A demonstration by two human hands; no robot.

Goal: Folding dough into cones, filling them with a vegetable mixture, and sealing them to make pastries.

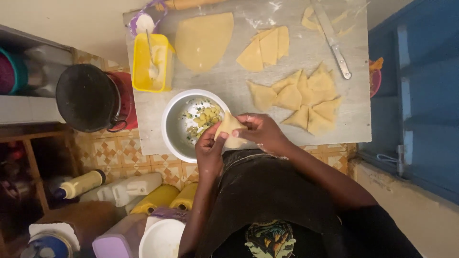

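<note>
Both my hands hold one folded triangle of pale dough [229, 128] over the near rim of a metal bowl [172, 138]. My left hand [209, 150] cups it from below, and my right hand [262, 134] pinches its upper right edge. The bowl holds a little chopped yellow and green filling [203, 119]. Several folded dough triangles [306, 100] lie in a pile on the grey board [229, 81] right of the bowl. A few flat dough wedges [267, 48] and a larger rounded dough sheet [203, 40] lie farther back.
A yellow tub [152, 62] with a white spoon stands at the board's left. A knife [332, 40] lies at the back right, a rolling pin [186, 4] at the far edge. A dark pot [88, 98] sits left of the board. Bottles and jugs [129, 188] crowd the tiled floor.
</note>
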